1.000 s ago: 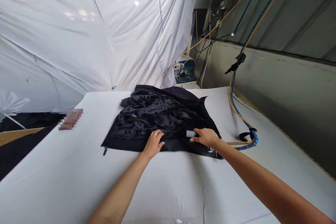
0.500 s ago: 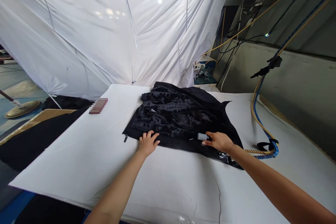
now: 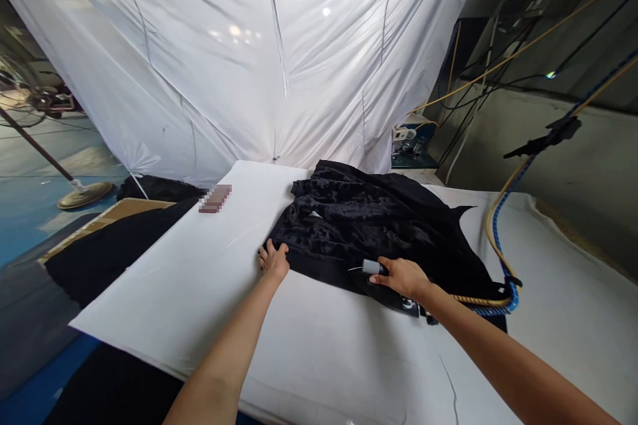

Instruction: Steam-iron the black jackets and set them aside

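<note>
A black garment (image 3: 343, 212) with a shiny, crinkled inner face lies spread on the white-covered table (image 3: 209, 305). My right hand (image 3: 403, 277) is closed around the grey and black handle of an iron (image 3: 383, 295). The dark soleplate rests along the garment's near edge, its tip pointing left. At the near left corner of the garment, my left hand (image 3: 274, 260) rests with fingers bent and apart, covering the corner. A small white label (image 3: 316, 214) shows on the cloth.
A blue and yellow hose (image 3: 498, 212) hangs at the right and runs to the iron. Blurred reddish object (image 3: 215, 199) lies at the table's left edge. Black cloth (image 3: 124, 232) over a box stands left of the table. White sheeting (image 3: 249, 80) hangs behind.
The iron has slid left along the garment's near edge in my right hand. My left hand has shifted left to the corner, covering the zip pull there. The camera has turned slightly left.
</note>
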The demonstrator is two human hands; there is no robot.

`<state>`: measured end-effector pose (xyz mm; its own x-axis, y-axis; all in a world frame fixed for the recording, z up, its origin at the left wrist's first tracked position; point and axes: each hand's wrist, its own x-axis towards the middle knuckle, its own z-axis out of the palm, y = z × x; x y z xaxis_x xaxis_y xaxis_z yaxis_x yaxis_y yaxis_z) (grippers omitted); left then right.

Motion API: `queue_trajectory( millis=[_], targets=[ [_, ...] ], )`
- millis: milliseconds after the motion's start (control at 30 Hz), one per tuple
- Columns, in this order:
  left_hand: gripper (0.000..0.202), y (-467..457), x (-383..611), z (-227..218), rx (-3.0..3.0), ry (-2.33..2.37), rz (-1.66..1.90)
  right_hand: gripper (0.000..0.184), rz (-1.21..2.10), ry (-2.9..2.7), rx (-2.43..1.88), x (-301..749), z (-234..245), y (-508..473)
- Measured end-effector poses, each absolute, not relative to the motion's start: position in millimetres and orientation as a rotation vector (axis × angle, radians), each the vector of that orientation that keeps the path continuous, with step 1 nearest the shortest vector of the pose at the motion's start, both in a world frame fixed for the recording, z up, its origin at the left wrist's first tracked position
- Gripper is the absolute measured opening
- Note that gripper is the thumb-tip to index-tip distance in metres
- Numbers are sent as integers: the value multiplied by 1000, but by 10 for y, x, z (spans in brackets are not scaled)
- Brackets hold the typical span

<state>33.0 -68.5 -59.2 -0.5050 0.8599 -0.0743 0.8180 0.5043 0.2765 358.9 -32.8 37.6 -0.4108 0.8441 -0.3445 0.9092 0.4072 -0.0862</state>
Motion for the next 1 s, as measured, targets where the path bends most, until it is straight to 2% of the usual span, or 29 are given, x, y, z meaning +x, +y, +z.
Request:
queue_trajectory(
  millis=[167,433,700,833,1000],
  targets=[
    [27,-624,-57,-549,1225,2560,359,56,-351,2435,1475,3100,369,-310],
    [26,-551,-439,-585,1346,2340,642,53,-357,2455,1434,2339,344,-323],
    [38,-522,-564,-569,1373,2263,879,47,-372,2457,1494,1711,356,-239],
    [37,-486,-396,-441,1497,2101,1093,47,-405,2433,1507,1662,384,-224],
    [36,-483,-56,-246,1646,1963,1147,48,-420,2371,1571,2118,417,-277]
  ],
)
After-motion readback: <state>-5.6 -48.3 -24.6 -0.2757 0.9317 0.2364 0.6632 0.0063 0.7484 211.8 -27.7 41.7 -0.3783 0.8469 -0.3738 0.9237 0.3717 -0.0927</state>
